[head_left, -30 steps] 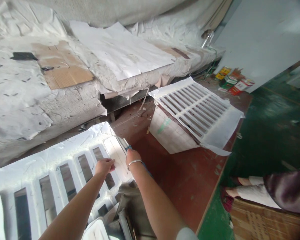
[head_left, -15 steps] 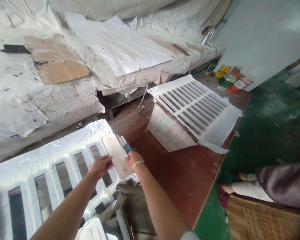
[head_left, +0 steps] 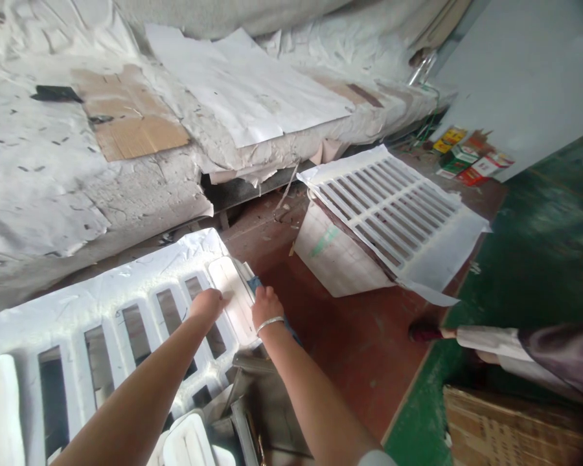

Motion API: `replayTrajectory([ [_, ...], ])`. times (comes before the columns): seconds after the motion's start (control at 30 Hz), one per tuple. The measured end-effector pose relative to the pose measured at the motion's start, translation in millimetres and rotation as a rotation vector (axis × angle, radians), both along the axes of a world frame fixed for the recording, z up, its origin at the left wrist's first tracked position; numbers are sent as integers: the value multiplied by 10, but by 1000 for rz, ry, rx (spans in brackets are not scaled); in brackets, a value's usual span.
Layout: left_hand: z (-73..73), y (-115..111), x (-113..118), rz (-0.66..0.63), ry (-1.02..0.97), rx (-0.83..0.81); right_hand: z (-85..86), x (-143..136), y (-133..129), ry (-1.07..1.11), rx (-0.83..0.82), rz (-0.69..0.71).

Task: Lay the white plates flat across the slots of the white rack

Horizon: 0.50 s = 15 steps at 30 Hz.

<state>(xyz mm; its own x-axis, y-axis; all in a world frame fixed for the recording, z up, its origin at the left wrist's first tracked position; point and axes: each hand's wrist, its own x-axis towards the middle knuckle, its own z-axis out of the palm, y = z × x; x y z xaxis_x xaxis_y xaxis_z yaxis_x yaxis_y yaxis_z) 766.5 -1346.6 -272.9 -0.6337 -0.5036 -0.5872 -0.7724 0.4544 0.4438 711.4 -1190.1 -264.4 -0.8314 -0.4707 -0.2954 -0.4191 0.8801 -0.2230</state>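
A white oblong panel (head_left: 233,299) with rounded corners and a line down its middle lies on the near right end of a white slatted rack (head_left: 72,323). My left hand (head_left: 207,305) is at its left edge, fingers curled and closed on it. My right hand (head_left: 267,307), with a bracelet at the wrist, grips the panel's right edge; its fingertips are partly hidden. Just beyond that hand a bit of blue material (head_left: 255,283) shows. Below the hands are more white rounded pieces (head_left: 189,440) and dark olive flat pieces (head_left: 267,395).
A second slatted rack (head_left: 393,207) rests on a white bin (head_left: 337,252) on the red-brown floor. Behind runs a ledge covered with paper and cardboard (head_left: 140,133). Small boxes (head_left: 471,155) lie at the back right. A person's legs (head_left: 490,343) and a carton (head_left: 515,427) are at right.
My left hand's fingers have curled in at the panel's edge, and my right hand has moved slightly up along its side. The view has shifted a little; the person at right has stepped leftward.
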Motion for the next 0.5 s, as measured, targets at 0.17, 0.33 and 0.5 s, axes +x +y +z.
replayTrajectory([
  [0.17, 71, 159, 121, -394, 111, -406, -176, 55, 217, 130, -122, 385],
  [0.33, -127, 332, 335, -729, 9, -603, -257, 127, 563, 95, -167, 497],
  [0.5, -82, 428, 320, -694, -110, -572, 68, 350, 928, -51, -115, 365],
])
